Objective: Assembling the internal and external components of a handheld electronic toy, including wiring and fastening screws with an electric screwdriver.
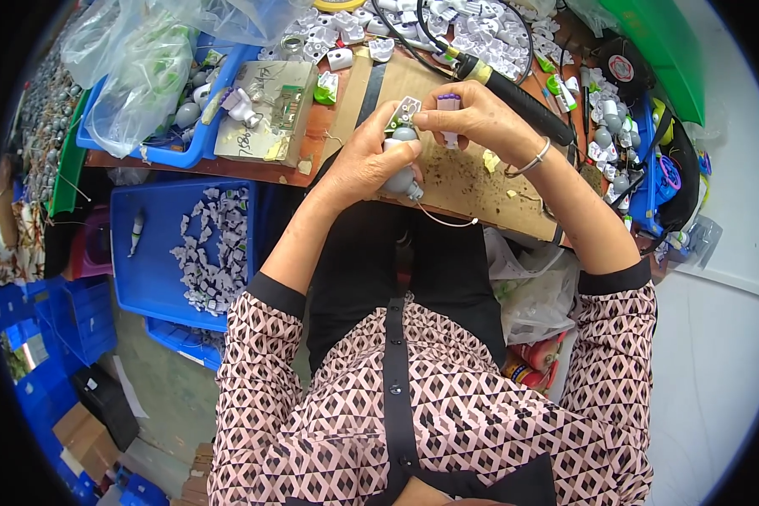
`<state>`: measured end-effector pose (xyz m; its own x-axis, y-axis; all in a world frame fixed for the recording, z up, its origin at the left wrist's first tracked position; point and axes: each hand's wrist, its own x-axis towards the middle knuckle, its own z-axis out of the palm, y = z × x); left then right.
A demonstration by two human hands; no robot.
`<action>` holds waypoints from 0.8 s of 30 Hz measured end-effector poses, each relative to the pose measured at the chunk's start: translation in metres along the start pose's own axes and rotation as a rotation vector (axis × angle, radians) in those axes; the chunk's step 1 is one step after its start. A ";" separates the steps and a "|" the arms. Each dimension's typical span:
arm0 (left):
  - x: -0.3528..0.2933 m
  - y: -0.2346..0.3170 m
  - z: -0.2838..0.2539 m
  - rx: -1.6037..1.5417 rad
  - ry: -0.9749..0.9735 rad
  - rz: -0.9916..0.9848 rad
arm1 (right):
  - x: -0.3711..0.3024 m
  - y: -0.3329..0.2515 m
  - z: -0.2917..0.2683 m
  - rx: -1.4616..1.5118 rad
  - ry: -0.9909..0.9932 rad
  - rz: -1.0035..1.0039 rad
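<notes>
As a worker in a patterned top (464, 413) has both hands up at a crowded bench (266, 174), a blue tub (197, 145) w/ a clear plastic bag (143, 101) draped over it sits far L, above a blue tray (143, 282) of small white pcs. Next comes a boxy block (266, 131) w/ a white part (242, 108) on top. At ctr., the L hand (363, 164) is closed around a gray-and-white part (401, 180), held over the near edge of a cardboard sheet (514, 192), a thin pale wire (447, 223) trailing below. Just beside, the R hand (474, 114) pinches a purple-and-white pc. (449, 103) betw. thumb & fingers; contact betw. the two parts can't be told. Approx. behind the R wrist lies a black cylindrical tool (519, 101); far R, a blue bin (645, 202).
</notes>
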<state>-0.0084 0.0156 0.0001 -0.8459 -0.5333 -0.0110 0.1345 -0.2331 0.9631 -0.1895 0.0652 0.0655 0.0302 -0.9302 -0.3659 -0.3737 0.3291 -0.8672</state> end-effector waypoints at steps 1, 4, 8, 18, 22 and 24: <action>0.000 0.001 0.000 -0.005 0.001 -0.006 | 0.000 0.001 0.000 0.022 -0.001 -0.003; 0.000 0.002 -0.001 -0.002 -0.008 -0.018 | 0.002 0.002 0.000 -0.001 0.002 -0.018; 0.001 0.002 -0.002 -0.004 -0.021 -0.024 | 0.004 -0.005 -0.001 -0.099 -0.005 -0.026; 0.001 -0.002 -0.004 -0.092 -0.005 0.006 | 0.003 -0.011 0.000 -0.094 -0.057 -0.014; 0.002 0.001 -0.004 -0.163 -0.020 -0.003 | 0.006 -0.006 -0.001 -0.121 -0.069 -0.072; 0.002 0.001 -0.005 -0.170 -0.016 -0.021 | 0.006 -0.008 -0.002 -0.147 -0.064 -0.069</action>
<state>-0.0077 0.0104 0.0003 -0.8575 -0.5140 -0.0249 0.2008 -0.3787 0.9035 -0.1886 0.0566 0.0709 0.1173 -0.9360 -0.3319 -0.4999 0.2331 -0.8341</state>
